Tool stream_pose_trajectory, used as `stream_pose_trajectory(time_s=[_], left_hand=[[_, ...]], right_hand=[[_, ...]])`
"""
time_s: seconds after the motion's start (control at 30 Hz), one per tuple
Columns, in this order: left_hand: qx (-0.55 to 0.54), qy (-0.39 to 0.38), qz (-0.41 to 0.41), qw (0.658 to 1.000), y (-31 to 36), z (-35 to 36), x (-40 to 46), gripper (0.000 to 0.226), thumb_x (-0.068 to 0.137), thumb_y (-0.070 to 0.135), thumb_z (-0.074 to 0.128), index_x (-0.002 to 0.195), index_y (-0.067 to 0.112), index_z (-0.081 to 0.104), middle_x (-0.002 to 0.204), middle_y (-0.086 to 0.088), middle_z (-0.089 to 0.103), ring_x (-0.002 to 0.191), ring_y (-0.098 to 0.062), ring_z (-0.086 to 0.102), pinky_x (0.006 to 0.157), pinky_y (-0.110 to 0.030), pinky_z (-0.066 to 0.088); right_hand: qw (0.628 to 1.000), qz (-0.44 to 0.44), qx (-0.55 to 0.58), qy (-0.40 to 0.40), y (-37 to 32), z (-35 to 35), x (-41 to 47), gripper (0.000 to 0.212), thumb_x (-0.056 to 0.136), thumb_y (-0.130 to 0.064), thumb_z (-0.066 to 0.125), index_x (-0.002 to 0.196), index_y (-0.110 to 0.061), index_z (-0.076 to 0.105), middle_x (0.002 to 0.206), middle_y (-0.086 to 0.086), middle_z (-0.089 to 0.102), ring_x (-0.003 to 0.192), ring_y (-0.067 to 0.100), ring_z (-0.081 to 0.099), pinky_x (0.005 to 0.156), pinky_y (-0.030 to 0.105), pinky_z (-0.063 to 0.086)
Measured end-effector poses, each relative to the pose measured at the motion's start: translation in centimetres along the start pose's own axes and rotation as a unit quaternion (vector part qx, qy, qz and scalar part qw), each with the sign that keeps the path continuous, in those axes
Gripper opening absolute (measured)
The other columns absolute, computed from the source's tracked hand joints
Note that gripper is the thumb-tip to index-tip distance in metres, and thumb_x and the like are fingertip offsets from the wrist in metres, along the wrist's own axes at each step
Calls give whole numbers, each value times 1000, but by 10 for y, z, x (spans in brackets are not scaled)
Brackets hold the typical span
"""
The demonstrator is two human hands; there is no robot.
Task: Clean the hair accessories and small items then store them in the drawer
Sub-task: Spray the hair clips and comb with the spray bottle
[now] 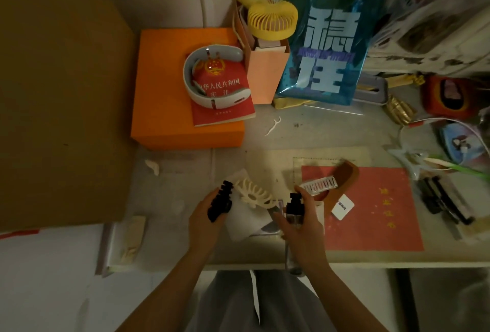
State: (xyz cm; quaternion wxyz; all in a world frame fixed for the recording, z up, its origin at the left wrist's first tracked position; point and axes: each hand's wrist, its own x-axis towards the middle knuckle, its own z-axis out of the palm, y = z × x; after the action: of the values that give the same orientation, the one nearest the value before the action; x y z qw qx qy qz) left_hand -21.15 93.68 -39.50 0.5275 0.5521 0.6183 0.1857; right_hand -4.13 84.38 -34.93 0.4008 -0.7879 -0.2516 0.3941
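Observation:
My left hand (205, 216) grips a black claw hair clip (221, 200) above the desk's near edge. My right hand (305, 221) holds a small clear spray bottle with a black cap (294, 209), its nozzle facing the clip. A cream claw clip (254, 193) lies on a white tissue (245, 221) between my hands. Behind my right hand rest a clear comb-like clip (319, 185) and a brown wooden comb (344, 186) on a red paper sheet (376, 212). No drawer is visible.
An orange box (161, 87) at the back left carries a red booklet (225, 109) and a white neck device (212, 77). A paper bag with a yellow fan (271, 20), a blue bag (326, 48) and clutter line the back and right. A floss pick (273, 126) lies loose.

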Motion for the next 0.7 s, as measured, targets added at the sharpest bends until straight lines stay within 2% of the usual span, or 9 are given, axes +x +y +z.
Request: stream_pose_trajectory(time_s=[0.1, 0.17, 0.3, 0.37, 0.43, 0.5, 0.57, 0.63, 0.7], left_hand=[[-29, 11, 0, 1000, 10, -2, -1, 41, 88, 7, 63, 128, 14, 54, 116, 7, 56, 109, -12, 52, 78, 4, 33], [-56, 23, 0, 998, 23, -4, -2, 44, 86, 8, 65, 129, 16, 53, 113, 6, 58, 104, -10, 53, 75, 3, 37], [-109, 30, 38, 993, 60, -12, -3, 48, 84, 10, 68, 127, 26, 54, 109, 7, 63, 97, -4, 57, 76, -9, 46], [-130, 35, 77, 988, 81, -18, -3, 49, 82, 9, 69, 118, 38, 53, 106, 15, 62, 99, -4, 59, 82, -20, 50], [-141, 42, 113, 983, 105, -23, -2, 51, 81, 6, 70, 115, 39, 53, 106, 18, 62, 101, -5, 60, 82, -26, 51], [-162, 32, 143, 976, 132, -29, -2, 51, 81, 4, 69, 116, 38, 54, 107, 18, 63, 100, -3, 62, 76, -21, 53], [-179, 20, 170, 969, 159, -33, -4, 53, 82, 5, 69, 120, 39, 54, 109, 16, 65, 99, 1, 62, 71, -16, 52], [-180, 18, 198, 963, 185, -36, -5, 56, 82, 7, 69, 129, 32, 51, 115, 14, 64, 104, 4, 59, 74, -12, 51], [-197, 17, 222, 955, 210, -38, -8, 59, 81, 6, 69, 130, 31, 49, 113, 17, 63, 103, 6, 59, 76, -11, 51]], right_hand=[[1000, -1, 20, 0, -6, 2, 1, 64, 79, -34, 69, 133, -35, 36, 127, 0, 61, 111, 19, 62, 88, 35, 55], [999, -17, 37, -4, -13, 3, 2, 60, 80, -32, 68, 131, -36, 36, 123, 3, 62, 108, 19, 63, 81, 24, 57], [997, -57, 43, -2, -29, 3, 9, 57, 85, -17, 68, 132, -31, 38, 116, 5, 61, 98, 21, 66, 64, 18, 56], [996, -82, 36, 8, -41, -2, 12, 59, 84, -19, 71, 131, -32, 39, 107, -4, 62, 94, 23, 67, 68, 20, 56], [995, -92, 41, 5, -58, -10, 12, 62, 83, -23, 72, 133, -35, 37, 108, -7, 62, 94, 15, 66, 73, 23, 56], [992, -103, 69, -4, -77, -19, 11, 62, 84, -16, 70, 132, -38, 36, 105, -6, 62, 91, 11, 66, 72, 24, 57], [989, -128, 70, 1, -97, -29, 8, 62, 85, -14, 69, 131, -39, 36, 97, -6, 62, 84, 11, 66, 73, 31, 59], [985, -158, 71, 12, -115, -39, 8, 62, 85, -16, 70, 131, -39, 37, 92, -5, 62, 81, 10, 66, 71, 38, 60], [981, -179, 80, 12, -131, -48, 9, 62, 84, -17, 70, 130, -43, 38, 90, -7, 63, 80, 8, 66, 67, 37, 60]])
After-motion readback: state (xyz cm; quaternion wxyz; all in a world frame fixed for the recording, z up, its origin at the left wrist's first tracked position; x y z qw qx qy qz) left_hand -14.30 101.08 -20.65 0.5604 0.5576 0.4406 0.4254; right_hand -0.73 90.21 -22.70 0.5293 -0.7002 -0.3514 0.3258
